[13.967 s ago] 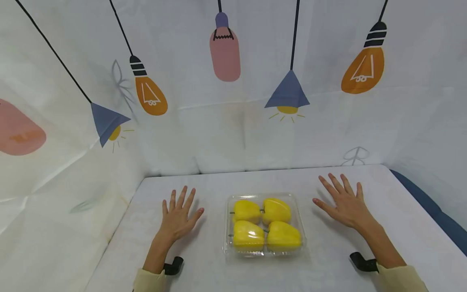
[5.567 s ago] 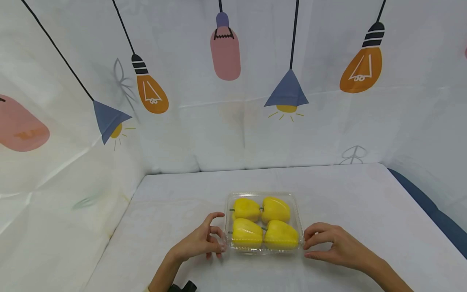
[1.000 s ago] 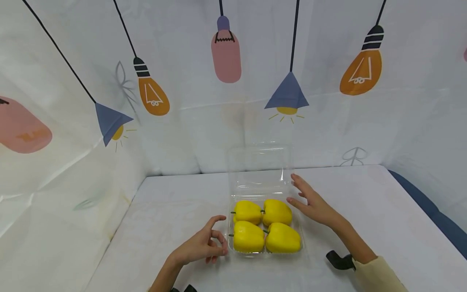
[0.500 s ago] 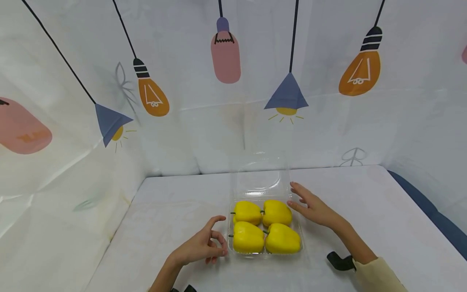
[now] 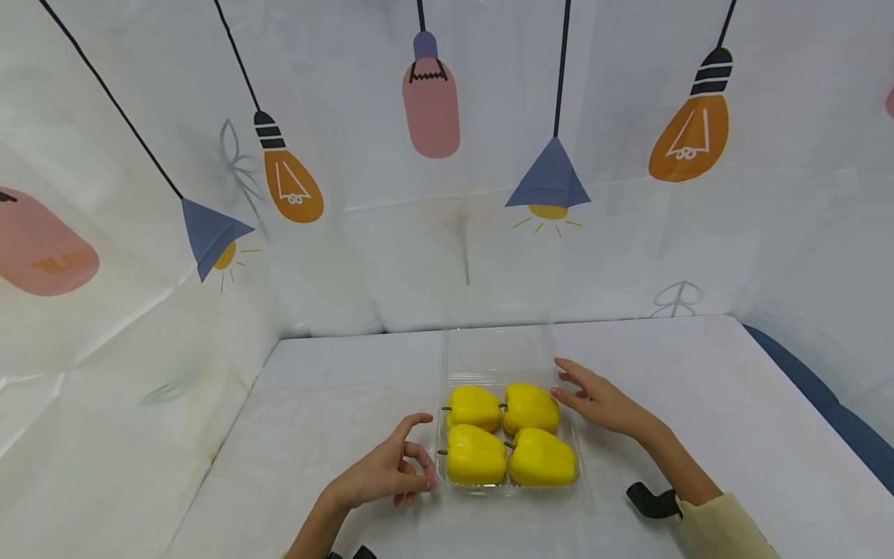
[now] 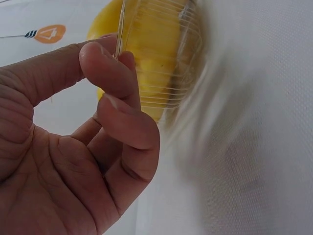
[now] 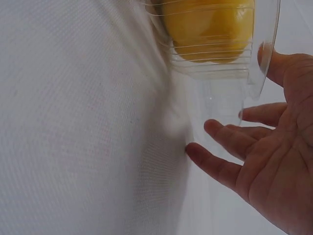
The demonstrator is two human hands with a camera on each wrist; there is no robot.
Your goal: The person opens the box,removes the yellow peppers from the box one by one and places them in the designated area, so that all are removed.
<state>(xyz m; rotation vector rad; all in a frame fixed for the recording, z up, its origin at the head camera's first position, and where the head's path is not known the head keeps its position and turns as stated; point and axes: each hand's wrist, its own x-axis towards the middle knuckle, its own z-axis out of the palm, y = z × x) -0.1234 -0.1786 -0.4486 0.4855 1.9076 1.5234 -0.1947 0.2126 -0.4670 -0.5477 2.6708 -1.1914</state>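
Note:
A clear plastic clamshell container stands on the white table with several yellow bell peppers inside. Its see-through lid is swung back, away from the person. My left hand pinches the container's near left side; in the left wrist view thumb and curled fingers meet at the clear rim. My right hand is at the back right corner, fingers loosely extended along the lid's side edge. In the right wrist view its thumb touches the container's rim, with a yellow pepper behind the ribbed wall.
The white table ends at a white cloth backdrop printed with lamps and bulbs. A similar cloth hangs on the left. Beyond the right table edge is something dark blue. Black wrist straps sit on both forearms.
Since the oldest frame, both hands have moved to the container and its lid has come open. Over the last second the lid tips lower toward the back, the right hand following slightly down.

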